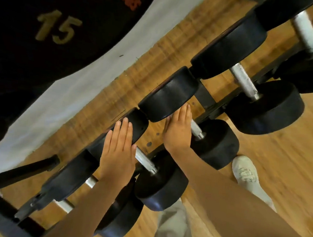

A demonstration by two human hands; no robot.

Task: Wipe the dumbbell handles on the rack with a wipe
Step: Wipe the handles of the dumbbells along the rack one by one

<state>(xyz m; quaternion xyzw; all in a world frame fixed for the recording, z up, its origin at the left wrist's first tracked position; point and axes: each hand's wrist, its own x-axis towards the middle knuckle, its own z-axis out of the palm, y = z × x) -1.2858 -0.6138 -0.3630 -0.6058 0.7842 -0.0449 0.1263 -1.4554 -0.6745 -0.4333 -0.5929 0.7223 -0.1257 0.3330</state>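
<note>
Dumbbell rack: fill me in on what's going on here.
A person stands over the rack of black dumbbells, both hands out flat with straight fingers. The left hand lies over one dumbbell's handle; the right hand lies over the next handle along. No wipe shows in either hand, though one could be hidden under a palm. Whether wiping is under way cannot be told. A white shoe stands on the wood floor.

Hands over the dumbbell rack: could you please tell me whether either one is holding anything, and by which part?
Nothing is held. The left hand and right hand both have straight fingers stretched flat above the dumbbells; no wipe is visible.
</note>
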